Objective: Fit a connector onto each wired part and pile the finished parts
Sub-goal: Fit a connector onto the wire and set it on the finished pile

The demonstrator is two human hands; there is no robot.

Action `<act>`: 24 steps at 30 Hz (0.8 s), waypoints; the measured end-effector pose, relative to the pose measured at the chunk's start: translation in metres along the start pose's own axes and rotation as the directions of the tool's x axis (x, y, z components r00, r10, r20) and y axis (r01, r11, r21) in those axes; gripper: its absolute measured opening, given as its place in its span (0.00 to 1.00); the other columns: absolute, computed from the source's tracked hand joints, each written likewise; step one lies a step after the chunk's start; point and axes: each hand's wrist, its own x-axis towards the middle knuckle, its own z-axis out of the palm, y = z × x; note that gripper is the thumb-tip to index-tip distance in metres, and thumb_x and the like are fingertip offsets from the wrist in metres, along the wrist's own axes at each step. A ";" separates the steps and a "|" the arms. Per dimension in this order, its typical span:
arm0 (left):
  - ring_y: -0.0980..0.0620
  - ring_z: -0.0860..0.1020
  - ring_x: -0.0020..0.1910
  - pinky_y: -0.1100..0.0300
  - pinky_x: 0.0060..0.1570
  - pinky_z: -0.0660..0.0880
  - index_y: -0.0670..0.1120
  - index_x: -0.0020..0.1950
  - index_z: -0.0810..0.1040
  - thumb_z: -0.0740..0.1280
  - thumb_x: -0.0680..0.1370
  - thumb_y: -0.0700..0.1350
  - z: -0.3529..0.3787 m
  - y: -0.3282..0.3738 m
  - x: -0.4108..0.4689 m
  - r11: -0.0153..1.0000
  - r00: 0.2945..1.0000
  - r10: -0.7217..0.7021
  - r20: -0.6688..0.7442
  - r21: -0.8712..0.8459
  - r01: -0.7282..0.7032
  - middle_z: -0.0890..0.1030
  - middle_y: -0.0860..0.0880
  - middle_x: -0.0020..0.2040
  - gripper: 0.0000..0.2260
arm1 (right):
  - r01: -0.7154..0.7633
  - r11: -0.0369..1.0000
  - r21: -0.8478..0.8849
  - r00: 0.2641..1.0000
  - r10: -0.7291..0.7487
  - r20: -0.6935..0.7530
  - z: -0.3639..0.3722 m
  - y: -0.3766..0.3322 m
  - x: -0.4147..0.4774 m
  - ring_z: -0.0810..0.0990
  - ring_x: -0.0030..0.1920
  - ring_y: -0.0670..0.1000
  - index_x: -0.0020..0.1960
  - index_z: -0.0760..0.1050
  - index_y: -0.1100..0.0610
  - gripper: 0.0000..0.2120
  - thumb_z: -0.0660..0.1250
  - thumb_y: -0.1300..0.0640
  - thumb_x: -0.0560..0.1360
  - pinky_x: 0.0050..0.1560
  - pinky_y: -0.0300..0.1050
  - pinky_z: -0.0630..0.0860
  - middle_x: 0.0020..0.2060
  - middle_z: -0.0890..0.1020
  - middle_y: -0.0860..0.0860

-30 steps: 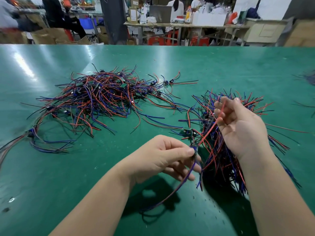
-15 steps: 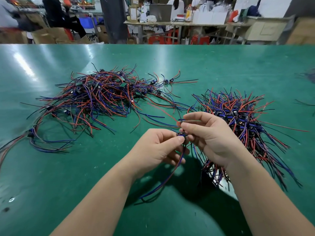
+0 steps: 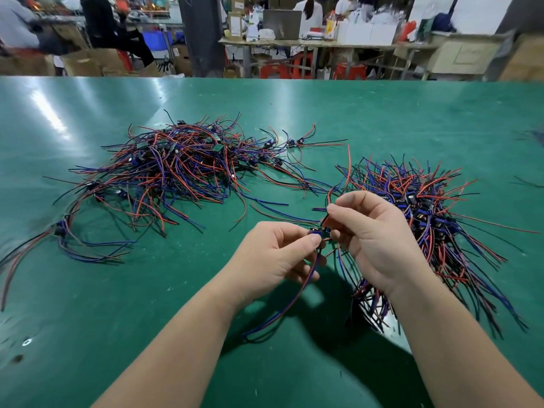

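Both my hands pinch one wired part (image 3: 318, 232) at centre frame: my left hand (image 3: 276, 257) grips its small blue body, my right hand (image 3: 374, 237) nips its red wire. Tangled wire heaps lie upper left (image 3: 182, 166) and right (image 3: 426, 219) on the green table (image 3: 382, 119).

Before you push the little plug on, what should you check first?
1. Left hand pinches the small blue part: ok.
2. Right hand fingers grip the wires beside it: ok.
3. Connector lined up with the part: cannot tell, the fingers hide it.
4. Trailing red and blue wires hang free of both piles: ok.
5. Space on the right pile for a finished part: ok.
6. Connector seated: cannot tell.
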 end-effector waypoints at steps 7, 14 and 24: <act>0.56 0.79 0.28 0.63 0.33 0.79 0.44 0.47 0.82 0.65 0.78 0.37 0.001 -0.002 0.002 0.995 0.991 0.100 -0.085 0.005 -0.100 0.83 0.52 0.34 0.06 | 0.164 0.898 -0.408 0.953 -0.038 0.301 -0.003 -0.007 -0.008 0.82 0.40 0.57 0.48 0.83 0.52 0.16 0.78 0.54 0.61 0.49 0.55 0.78 0.39 0.84 0.62; 0.54 0.80 0.28 0.60 0.34 0.79 0.50 0.51 0.80 0.63 0.80 0.37 -0.004 -0.010 0.006 0.990 0.976 0.103 -0.190 0.112 -0.083 0.84 0.51 0.35 0.10 | 0.512 0.696 -0.503 0.761 -0.639 -0.109 -0.028 -0.022 0.003 0.81 0.38 0.47 0.51 0.80 0.47 0.11 0.74 0.58 0.71 0.43 0.39 0.78 0.41 0.84 0.51; 0.46 0.70 0.64 0.52 0.63 0.68 0.50 0.67 0.74 0.63 0.77 0.45 -0.051 -0.021 0.015 0.456 0.856 0.257 -0.448 0.837 0.302 0.75 0.49 0.64 0.18 | 0.083 0.469 -0.880 0.802 -0.555 -0.220 -0.063 -0.027 0.020 0.79 0.50 0.55 0.60 0.79 0.52 0.16 0.68 0.54 0.73 0.58 0.49 0.73 0.51 0.82 0.55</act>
